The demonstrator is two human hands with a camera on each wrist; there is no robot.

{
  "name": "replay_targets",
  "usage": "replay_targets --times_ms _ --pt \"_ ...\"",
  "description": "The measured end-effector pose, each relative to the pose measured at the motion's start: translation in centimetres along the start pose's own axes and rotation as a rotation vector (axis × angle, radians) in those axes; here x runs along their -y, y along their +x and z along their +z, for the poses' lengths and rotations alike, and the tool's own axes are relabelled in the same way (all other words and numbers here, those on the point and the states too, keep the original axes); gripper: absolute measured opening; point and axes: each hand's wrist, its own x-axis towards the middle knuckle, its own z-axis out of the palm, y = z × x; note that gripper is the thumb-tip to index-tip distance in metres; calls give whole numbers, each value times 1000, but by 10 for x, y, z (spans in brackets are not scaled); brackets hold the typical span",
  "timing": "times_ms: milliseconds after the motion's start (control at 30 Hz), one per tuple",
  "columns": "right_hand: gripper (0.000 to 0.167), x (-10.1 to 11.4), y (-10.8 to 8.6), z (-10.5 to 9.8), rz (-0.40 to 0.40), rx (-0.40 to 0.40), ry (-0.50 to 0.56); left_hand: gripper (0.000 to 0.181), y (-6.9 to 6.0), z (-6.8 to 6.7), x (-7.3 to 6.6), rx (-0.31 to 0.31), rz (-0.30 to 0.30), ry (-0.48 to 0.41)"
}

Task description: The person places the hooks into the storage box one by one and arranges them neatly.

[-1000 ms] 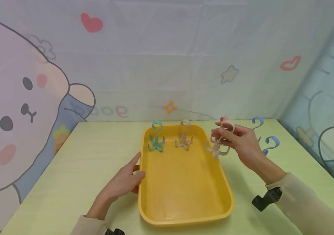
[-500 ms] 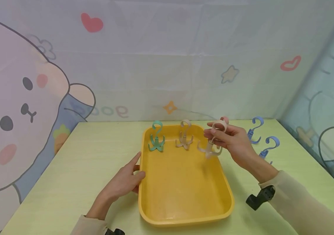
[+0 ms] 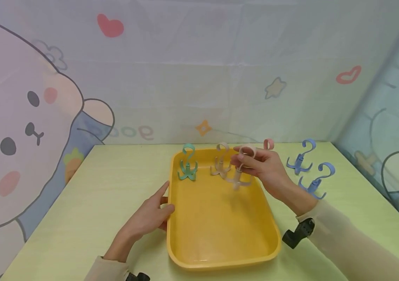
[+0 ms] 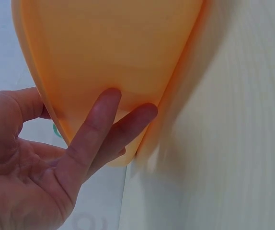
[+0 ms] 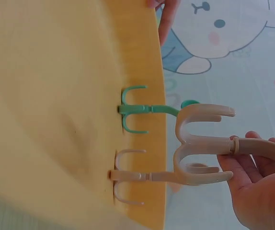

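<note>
My right hand [image 3: 267,169] pinches a beige multi-prong hanging hook [image 3: 237,178] by its stem, above the back right part of a yellow tray [image 3: 220,218]. Its prongs point up around the base, as the right wrist view shows. Inside the tray, at the back, a green hook [image 3: 187,171] and another beige hook [image 3: 220,168] stand upright, apart from each other. At the tray's left side, my left hand [image 3: 148,216] holds the wall, thumb over the rim and fingers [image 4: 97,122] against the outside.
Two blue hooks [image 3: 299,162] stand on the table [image 3: 125,175] to the right of the tray. The curl of a pink hook [image 3: 268,144] shows behind my right hand, its lower part hidden. A printed cloth [image 3: 185,78] hangs behind the table.
My right hand has moved left with the beige hook, from the tray's right edge to over its inside. Both blue hooks have come into fuller view. The left hand stays in place.
</note>
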Motion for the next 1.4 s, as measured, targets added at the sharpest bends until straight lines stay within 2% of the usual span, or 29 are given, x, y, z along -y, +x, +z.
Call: replay_targets --times_ms 333,733,1400 --pt "30 -3 9 23 11 42 1 83 0 0 0 -5 7 6" --pt "37 -6 14 46 62 84 1 83 0 0 1 7 18 -12" --pt "32 -12 23 69 42 109 5 85 -2 -3 2 27 23 -6"
